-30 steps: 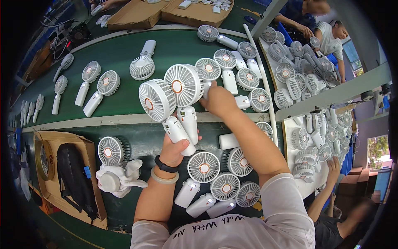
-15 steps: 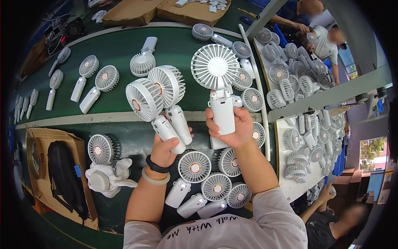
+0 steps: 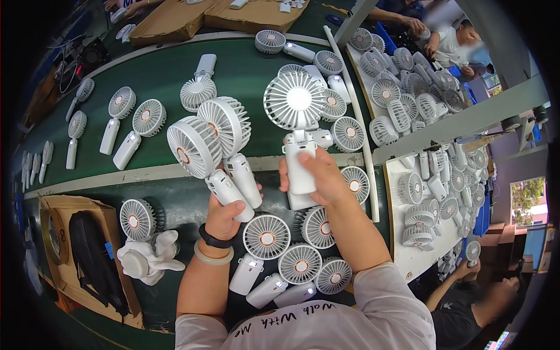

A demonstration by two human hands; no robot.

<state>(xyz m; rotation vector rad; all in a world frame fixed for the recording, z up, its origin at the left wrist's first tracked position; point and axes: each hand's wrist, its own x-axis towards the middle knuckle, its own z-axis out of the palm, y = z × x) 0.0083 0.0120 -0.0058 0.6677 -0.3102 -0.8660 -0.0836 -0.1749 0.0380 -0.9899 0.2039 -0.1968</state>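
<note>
Two white handheld fans, a front one (image 3: 185, 149) and a rear one (image 3: 233, 125), stand side by side in my left hand (image 3: 223, 214). Its fingers wrap around both handles, the thumb lying across the front one. My right hand (image 3: 322, 178) is closed around another white fan (image 3: 298, 100), held upright with its thumb pressed on the handle. A second white handle end shows just under that one; I cannot tell whether it is held too. Below my hands, several fans (image 3: 266, 236) lie on the dark bench, some with small lights lit on their handles.
Several fans (image 3: 149, 118) rest on the green belt (image 3: 70, 186). At left is a cardboard box (image 3: 119, 245) with a black pouch, beside a white cloth (image 3: 153, 256). A white pole (image 3: 357, 128) divides off a table (image 3: 402, 256) piled with fans. Other people work at right.
My right thumb has moved from the handle's side onto its front. Both hands have shifted slightly left in the picture. Another person's hands now show at the top left.
</note>
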